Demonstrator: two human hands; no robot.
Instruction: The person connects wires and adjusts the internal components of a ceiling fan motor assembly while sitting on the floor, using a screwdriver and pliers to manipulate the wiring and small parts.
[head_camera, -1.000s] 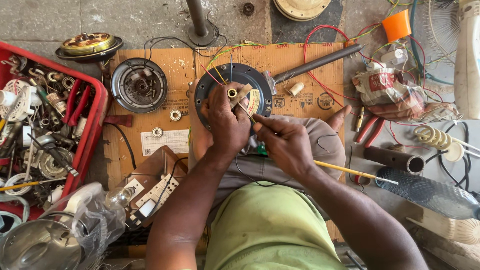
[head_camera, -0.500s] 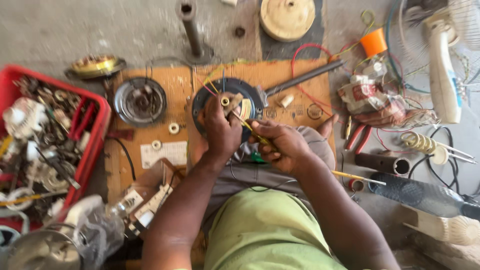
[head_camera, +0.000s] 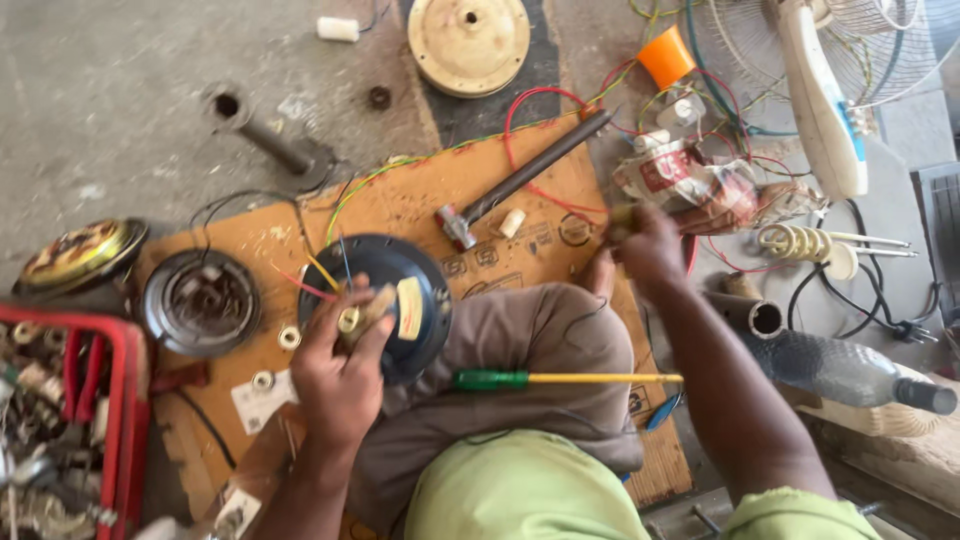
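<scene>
A dark round fan motor (head_camera: 410, 275) with coloured wires rests against my knee on an orange board (head_camera: 400, 205). My left hand (head_camera: 340, 375) grips it at the centre, with its fingers around a small wooden block (head_camera: 375, 305) by the shaft. My right hand (head_camera: 645, 245) is stretched out to the board's right edge, blurred, with something small and yellowish at its fingertips near a tangle of wires and a crumpled bag (head_camera: 700, 185). A screwdriver (head_camera: 520, 380) with a green handle and a yellow shaft lies loose across my lap.
A hammer (head_camera: 520, 185) lies on the board beyond the motor. A second round motor shell (head_camera: 200, 300) and a brass-coloured rotor (head_camera: 80, 255) sit at the left, above a red crate (head_camera: 125, 420) of parts. A table fan (head_camera: 830, 100), an orange cup (head_camera: 665, 55) and a plastic bottle (head_camera: 850, 370) are at the right.
My right hand has left the motor and swung out to the right. The screwdriver it held now lies on my lap. My left hand stays on the motor.
</scene>
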